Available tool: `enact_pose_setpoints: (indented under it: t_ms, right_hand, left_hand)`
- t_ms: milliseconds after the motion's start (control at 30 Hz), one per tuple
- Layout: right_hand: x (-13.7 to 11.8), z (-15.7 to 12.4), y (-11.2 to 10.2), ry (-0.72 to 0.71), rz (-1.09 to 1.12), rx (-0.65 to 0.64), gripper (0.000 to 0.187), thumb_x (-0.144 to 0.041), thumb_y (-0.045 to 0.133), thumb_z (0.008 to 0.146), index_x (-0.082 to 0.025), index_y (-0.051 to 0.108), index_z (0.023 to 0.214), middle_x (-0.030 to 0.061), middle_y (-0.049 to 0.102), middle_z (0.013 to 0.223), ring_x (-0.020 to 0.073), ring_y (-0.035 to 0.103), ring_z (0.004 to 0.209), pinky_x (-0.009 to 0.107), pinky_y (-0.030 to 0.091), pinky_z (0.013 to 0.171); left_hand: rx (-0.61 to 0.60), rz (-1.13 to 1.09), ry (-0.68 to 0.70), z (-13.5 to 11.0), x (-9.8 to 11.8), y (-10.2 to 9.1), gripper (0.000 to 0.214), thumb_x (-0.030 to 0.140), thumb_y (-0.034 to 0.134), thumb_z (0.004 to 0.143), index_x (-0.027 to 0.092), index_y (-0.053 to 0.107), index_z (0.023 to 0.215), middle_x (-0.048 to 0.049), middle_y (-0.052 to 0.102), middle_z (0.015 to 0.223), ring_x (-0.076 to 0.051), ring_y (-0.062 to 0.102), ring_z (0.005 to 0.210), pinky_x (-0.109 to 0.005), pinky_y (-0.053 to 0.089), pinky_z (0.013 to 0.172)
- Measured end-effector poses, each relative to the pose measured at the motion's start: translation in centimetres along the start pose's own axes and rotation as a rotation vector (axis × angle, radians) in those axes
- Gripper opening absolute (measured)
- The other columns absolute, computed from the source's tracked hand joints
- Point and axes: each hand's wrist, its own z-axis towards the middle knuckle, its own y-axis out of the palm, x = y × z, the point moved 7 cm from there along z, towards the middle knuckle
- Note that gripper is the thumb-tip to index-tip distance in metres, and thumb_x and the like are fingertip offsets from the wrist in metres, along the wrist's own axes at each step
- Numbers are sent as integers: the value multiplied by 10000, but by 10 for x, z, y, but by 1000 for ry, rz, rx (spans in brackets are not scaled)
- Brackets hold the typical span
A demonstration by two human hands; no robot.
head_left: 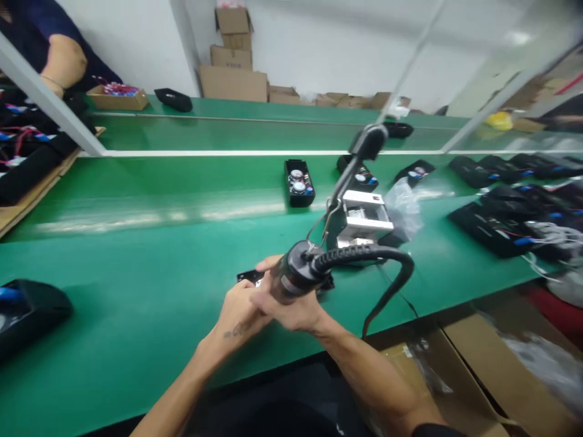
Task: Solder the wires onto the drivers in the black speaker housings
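My right hand (296, 311) is wrapped round a black electric screwdriver (295, 276), which is tilted and hangs from a cord with its thick cable bending off to the right. Close against it, my left hand (243, 303) is closed on a black housing (248, 277). Most of that housing and the screwdriver's tip are hidden behind my hands. Just beyond, to the right, stands a silver metal box-shaped device (367, 221) with an open front.
A black case with two round silver parts (298, 185) lies on the green bench (136, 255). Several black housings (487, 227) with wires crowd the right side. Another black housing (34, 315) sits at left. Below right is a cardboard box (492, 364). A co-worker's arm (66, 60) shows top left.
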Motion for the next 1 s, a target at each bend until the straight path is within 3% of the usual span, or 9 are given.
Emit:
enact_pose_setpoints:
  t_ms: [33, 100, 267, 333, 400, 533, 700, 867, 1000]
  right_hand:
    - [-5, 1, -9, -21, 81, 10, 425, -372, 834, 796, -256, 602, 1132, -65, 586, 666, 123, 549, 540, 265, 497, 487]
    - [-21, 3, -46, -112, 196, 127, 473, -435, 767, 864, -267, 542, 1245, -95, 558, 626, 103, 498, 464, 246, 449, 441]
    - [-49, -5, -184, -274, -156, 790, 305, -294, 763, 866, -239, 578, 1102, -125, 526, 546, 96, 509, 430, 263, 461, 500]
    - [-46, -4, -215, -274, -289, 881, 282, -294, 792, 832, -226, 592, 1018, -117, 548, 538, 102, 520, 420, 270, 452, 493]
    - [-38, 0, -227, -240, -338, 860, 259, -315, 795, 824, -220, 584, 941, -111, 551, 523, 103, 510, 406, 273, 437, 476]
    - [-27, 2, -212, -92, -271, 676, 255, -290, 803, 812, -212, 601, 945, -112, 535, 497, 92, 472, 390, 262, 410, 443]
    - [-31, -17, -157, -66, 122, 517, 282, -254, 730, 883, -253, 565, 1111, -134, 478, 518, 79, 409, 375, 241, 394, 416]
    - [-23, -30, -104, -120, 239, 389, 233, -228, 651, 951, -280, 532, 1145, -127, 481, 573, 71, 435, 398, 225, 422, 432]
    - [-9, -29, -87, -101, 225, 345, 258, -251, 660, 948, -286, 510, 1155, -133, 481, 579, 74, 452, 401, 220, 433, 437]
  left_hand:
    - [-9, 21, 34, -2, -1, 0, 43, 285, 671, 857, 248, 667, 836, 23, 686, 685, -169, 568, 616, -305, 435, 633]
    - [-42, 93, 107, -6, -5, 0, 167, 242, 678, 852, 281, 686, 1014, 26, 739, 766, -183, 603, 648, -308, 452, 635]
    - [-57, 214, 184, -12, -7, -11, 352, 218, 668, 891, 278, 631, 1236, -51, 751, 1110, -248, 677, 945, -380, 548, 804]
    - [-39, 264, 186, -9, 1, -12, 370, 260, 702, 893, 269, 630, 1256, -83, 715, 1214, -295, 652, 1090, -447, 550, 900]
    - [-44, 299, 205, -4, 14, -7, 442, 318, 744, 885, 264, 614, 1304, -90, 709, 1244, -322, 627, 1165, -501, 530, 978]
    - [-82, 366, 235, 4, 37, 15, 455, 400, 746, 906, 209, 618, 1298, -83, 759, 1107, -322, 639, 1149, -540, 499, 1042]
    - [-100, 405, 218, 8, 47, 35, 216, 389, 615, 1002, 187, 688, 1016, -53, 746, 850, -256, 681, 876, -505, 511, 970]
    - [-68, 341, 207, 9, 47, 34, 188, 297, 541, 1047, 199, 691, 989, -19, 727, 806, -208, 683, 790, -456, 492, 940]
    - [-60, 307, 208, 9, 47, 31, 178, 286, 545, 1048, 199, 691, 996, -8, 731, 796, -196, 688, 768, -443, 482, 924]
